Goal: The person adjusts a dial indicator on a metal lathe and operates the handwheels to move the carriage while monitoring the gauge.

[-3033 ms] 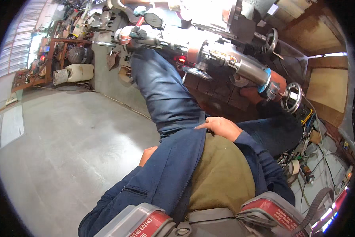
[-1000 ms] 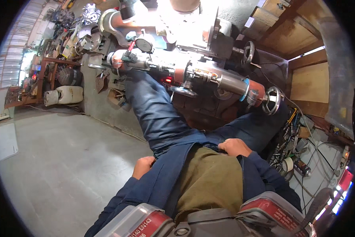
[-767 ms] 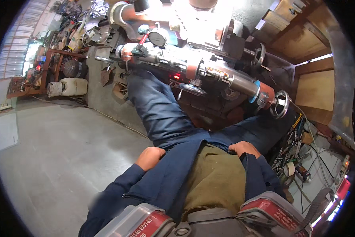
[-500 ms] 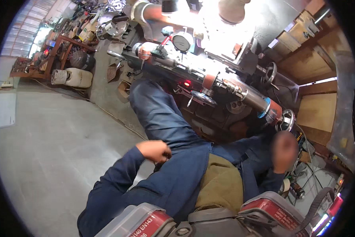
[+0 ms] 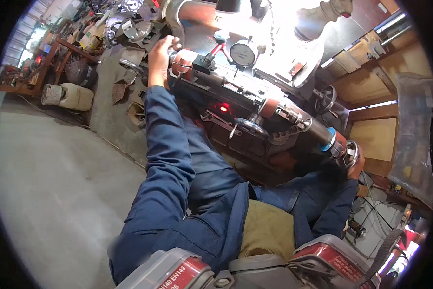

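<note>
A long metalworking machine (image 5: 211,98) lies across the view in front of me. My left hand (image 5: 159,60) is closed around the silver knob (image 5: 172,59) at its left end, beside a red-brown clamping block (image 5: 183,62). At the right end, my right hand (image 5: 357,167) grips the rim of a chrome handwheel (image 5: 350,153); its fingers are partly hidden. A round dial gauge (image 5: 243,53) stands over the machine on a red arm (image 5: 220,49). Beneath the gauge a slim metal shaft (image 5: 233,86) runs lengthwise.
A front handwheel (image 5: 250,127) juts toward my legs, near a red lamp (image 5: 223,109). Another handwheel (image 5: 326,100) sits behind on the right. A cream jerrycan (image 5: 74,96) lies on the left floor. Cables (image 5: 378,212) trail at the lower right.
My left hand has moved from beside my lap up and forward to the knob at the machine's left end. My right hand has moved forward onto the right-end handwheel. The view has shifted slightly.
</note>
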Demonstrator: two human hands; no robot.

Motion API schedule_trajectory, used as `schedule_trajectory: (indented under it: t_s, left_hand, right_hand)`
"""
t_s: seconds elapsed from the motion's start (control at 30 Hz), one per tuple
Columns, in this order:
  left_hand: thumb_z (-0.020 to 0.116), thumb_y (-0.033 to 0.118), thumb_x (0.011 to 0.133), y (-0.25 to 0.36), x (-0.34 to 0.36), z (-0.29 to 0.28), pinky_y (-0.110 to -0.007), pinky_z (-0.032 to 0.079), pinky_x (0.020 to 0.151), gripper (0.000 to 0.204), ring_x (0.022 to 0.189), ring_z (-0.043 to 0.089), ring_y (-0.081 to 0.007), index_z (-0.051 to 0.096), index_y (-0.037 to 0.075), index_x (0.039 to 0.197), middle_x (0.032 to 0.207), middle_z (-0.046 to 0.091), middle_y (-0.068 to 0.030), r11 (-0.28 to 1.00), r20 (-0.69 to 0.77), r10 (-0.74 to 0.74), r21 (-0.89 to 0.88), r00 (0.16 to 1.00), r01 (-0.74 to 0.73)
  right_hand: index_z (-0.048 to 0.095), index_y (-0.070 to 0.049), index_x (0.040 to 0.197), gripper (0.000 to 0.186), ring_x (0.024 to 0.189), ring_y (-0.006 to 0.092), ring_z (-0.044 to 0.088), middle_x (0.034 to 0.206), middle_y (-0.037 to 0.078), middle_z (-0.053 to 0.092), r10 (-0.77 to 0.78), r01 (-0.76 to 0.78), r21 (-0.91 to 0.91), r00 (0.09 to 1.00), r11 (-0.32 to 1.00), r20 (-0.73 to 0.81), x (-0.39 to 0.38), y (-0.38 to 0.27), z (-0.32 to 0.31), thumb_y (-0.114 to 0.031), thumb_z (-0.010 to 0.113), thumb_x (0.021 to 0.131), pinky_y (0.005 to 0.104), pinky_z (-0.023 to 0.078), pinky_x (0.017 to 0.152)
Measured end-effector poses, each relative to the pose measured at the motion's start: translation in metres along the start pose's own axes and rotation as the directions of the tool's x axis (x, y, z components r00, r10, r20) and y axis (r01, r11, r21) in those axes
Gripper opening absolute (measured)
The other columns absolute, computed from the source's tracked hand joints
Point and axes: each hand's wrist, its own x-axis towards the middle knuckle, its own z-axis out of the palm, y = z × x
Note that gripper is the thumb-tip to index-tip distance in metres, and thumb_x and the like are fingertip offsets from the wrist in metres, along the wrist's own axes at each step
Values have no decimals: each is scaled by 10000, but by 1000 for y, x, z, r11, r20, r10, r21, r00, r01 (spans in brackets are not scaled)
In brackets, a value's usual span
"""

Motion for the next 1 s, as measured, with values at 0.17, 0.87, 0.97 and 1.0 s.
schedule_trajectory:
  t_s: [0.17,0.87,0.97,1.0]
  left_hand:
    - [627,250,898,-4,-6,-1,-311,499,713,198,766,623,-176,627,58,849,845,660,-74,964,20,-199,-175,980,199]
    - [662,258,835,7,-3,-2,-270,436,673,240,694,575,-132,673,41,732,748,633,-29,957,-18,-209,200,978,209]
    - [665,267,831,5,-1,-4,-276,439,646,247,673,574,-135,666,43,728,741,630,-28,956,3,-235,184,972,230]
    - [665,267,831,5,-1,-4,-276,439,646,247,673,574,-135,666,43,728,741,630,-28,956,2,-234,185,972,230]
  right_hand:
    - [633,-5,1108,326,979,172,615,1072,73,663,371,-381,541,919,750,132,-17,11,12,-248,638,891,307,497,799]
    - [615,20,1095,354,880,120,604,1007,45,651,244,-323,306,931,895,269,15,-2,-14,-304,515,993,284,489,773]
    - [591,35,1135,403,907,131,596,1016,56,649,190,-187,-36,943,982,274,3,4,-13,-332,555,972,302,477,809]
    - [590,34,1137,402,908,131,596,1016,57,649,208,-212,-16,942,977,262,-3,14,-14,-331,556,972,301,476,809]
